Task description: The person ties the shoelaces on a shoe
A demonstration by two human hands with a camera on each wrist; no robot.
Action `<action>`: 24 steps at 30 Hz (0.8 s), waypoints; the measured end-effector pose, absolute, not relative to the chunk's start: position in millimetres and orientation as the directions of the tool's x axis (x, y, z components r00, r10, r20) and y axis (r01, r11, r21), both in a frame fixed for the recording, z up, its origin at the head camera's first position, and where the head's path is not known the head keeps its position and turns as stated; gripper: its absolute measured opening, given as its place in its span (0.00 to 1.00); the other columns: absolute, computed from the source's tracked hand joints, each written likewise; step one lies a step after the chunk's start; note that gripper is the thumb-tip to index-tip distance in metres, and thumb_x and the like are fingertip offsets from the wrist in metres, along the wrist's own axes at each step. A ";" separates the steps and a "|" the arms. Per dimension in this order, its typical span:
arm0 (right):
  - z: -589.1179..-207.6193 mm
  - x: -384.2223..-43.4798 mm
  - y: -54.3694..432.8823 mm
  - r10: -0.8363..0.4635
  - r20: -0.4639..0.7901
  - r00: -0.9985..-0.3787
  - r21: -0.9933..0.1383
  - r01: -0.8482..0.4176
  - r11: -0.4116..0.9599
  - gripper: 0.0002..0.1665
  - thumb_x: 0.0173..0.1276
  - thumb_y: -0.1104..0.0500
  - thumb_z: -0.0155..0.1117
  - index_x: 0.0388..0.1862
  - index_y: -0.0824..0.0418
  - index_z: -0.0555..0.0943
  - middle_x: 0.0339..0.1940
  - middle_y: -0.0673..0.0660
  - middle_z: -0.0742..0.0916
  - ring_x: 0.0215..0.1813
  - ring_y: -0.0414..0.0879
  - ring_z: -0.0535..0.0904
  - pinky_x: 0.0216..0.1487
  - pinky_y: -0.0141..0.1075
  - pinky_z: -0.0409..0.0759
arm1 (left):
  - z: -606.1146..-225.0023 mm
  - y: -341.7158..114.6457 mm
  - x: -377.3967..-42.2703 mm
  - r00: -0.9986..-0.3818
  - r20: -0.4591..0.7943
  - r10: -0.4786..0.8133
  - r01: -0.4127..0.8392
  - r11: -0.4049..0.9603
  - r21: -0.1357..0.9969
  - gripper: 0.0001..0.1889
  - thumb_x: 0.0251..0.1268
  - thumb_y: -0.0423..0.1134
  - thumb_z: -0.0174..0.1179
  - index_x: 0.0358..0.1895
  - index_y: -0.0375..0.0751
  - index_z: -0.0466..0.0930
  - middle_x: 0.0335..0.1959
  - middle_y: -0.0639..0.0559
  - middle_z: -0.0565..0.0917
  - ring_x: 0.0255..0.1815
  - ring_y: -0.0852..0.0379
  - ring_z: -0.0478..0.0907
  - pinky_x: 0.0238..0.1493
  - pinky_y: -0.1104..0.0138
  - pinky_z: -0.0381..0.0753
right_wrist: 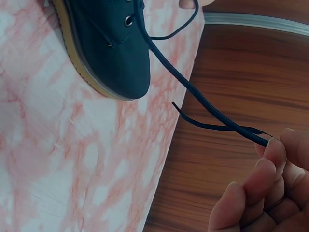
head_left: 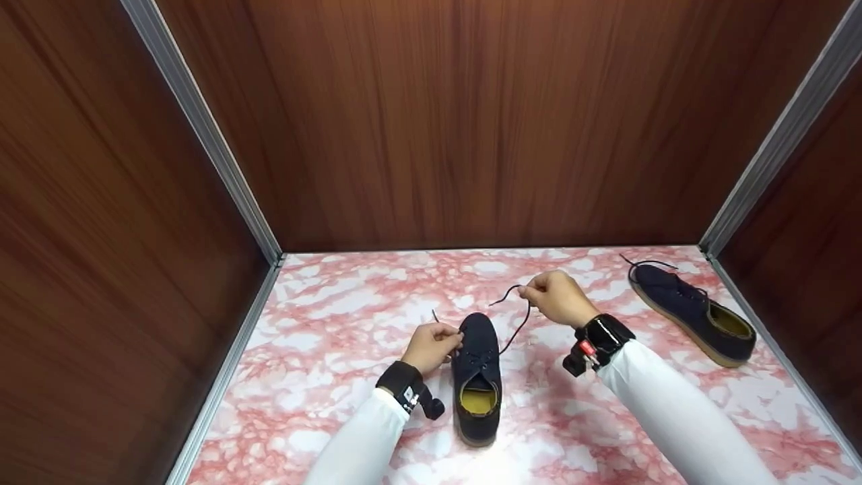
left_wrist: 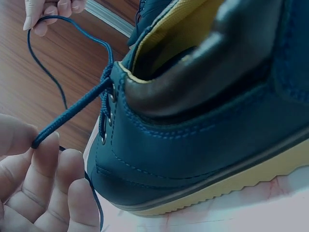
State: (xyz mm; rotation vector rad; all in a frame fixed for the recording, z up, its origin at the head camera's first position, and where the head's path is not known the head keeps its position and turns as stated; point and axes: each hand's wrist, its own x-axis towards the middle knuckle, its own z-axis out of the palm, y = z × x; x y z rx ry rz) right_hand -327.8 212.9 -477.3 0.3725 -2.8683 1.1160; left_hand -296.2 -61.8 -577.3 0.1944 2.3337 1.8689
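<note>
A dark navy lace-up shoe (head_left: 477, 367) with a yellow lining stands on its sole, toe pointing away from me. My left hand (head_left: 432, 347) is at the shoe's left side and pinches one end of its shoelace (left_wrist: 72, 113) between thumb and forefinger. Off to the right of the toe, my right hand (head_left: 557, 298) holds the other lace end (right_wrist: 193, 92) raised, its tip hanging free past the fingers. In the left wrist view the two lace ends come together at a crossing or knot (left_wrist: 107, 72) over the eyelets.
A matching navy shoe (head_left: 693, 313) lies at the right, its lace trailing loose past the toe. The pink-and-white marbled surface (head_left: 323, 377) is bounded by brown wood-grain panels (head_left: 471, 121) and metal edge strips (head_left: 222, 155).
</note>
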 end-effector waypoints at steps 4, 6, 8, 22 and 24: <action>-478.5 -331.1 208.6 -0.203 0.133 -0.970 -0.650 -0.240 0.721 0.16 0.74 0.55 0.66 0.27 0.60 0.89 0.17 0.42 0.77 0.25 0.40 0.70 0.31 0.34 0.68 | -580.3 -61.2 -295.0 -0.981 -0.027 0.194 0.018 0.229 0.973 0.10 0.71 0.36 0.66 0.44 0.30 0.88 0.35 0.39 0.90 0.28 0.58 0.84 0.27 0.74 0.79; -480.4 -333.7 205.6 -0.199 0.140 -0.970 -0.647 -0.241 0.723 0.16 0.74 0.55 0.66 0.26 0.60 0.88 0.17 0.43 0.77 0.25 0.41 0.71 0.31 0.35 0.68 | -581.6 -60.8 -294.3 -0.980 -0.027 0.196 0.018 0.226 0.974 0.10 0.71 0.35 0.66 0.44 0.30 0.88 0.35 0.37 0.90 0.27 0.59 0.83 0.27 0.73 0.78; -482.7 -337.0 201.2 -0.192 0.150 -0.970 -0.641 -0.244 0.728 0.16 0.74 0.55 0.67 0.26 0.60 0.89 0.17 0.44 0.79 0.26 0.41 0.71 0.32 0.35 0.69 | -583.1 -60.7 -293.6 -0.981 -0.026 0.194 0.019 0.224 0.974 0.10 0.71 0.35 0.66 0.45 0.29 0.88 0.35 0.36 0.90 0.27 0.58 0.83 0.25 0.74 0.77; -474.8 -343.5 127.3 -0.286 0.157 -0.945 -0.642 -0.318 0.697 0.12 0.76 0.54 0.66 0.46 0.59 0.91 0.29 0.55 0.89 0.31 0.42 0.80 0.37 0.36 0.77 | -588.6 -60.1 -291.3 -0.982 0.013 0.186 0.069 0.296 0.953 0.09 0.71 0.35 0.66 0.43 0.31 0.89 0.35 0.39 0.92 0.26 0.56 0.82 0.23 0.76 0.74; -474.8 -342.5 126.5 -0.299 0.152 -0.942 -0.648 -0.324 0.689 0.13 0.76 0.54 0.66 0.48 0.60 0.91 0.29 0.55 0.89 0.29 0.42 0.79 0.35 0.35 0.76 | -588.9 -61.3 -291.4 -0.982 0.018 0.186 0.073 0.297 0.952 0.09 0.70 0.35 0.66 0.42 0.30 0.88 0.35 0.40 0.91 0.28 0.54 0.84 0.24 0.76 0.75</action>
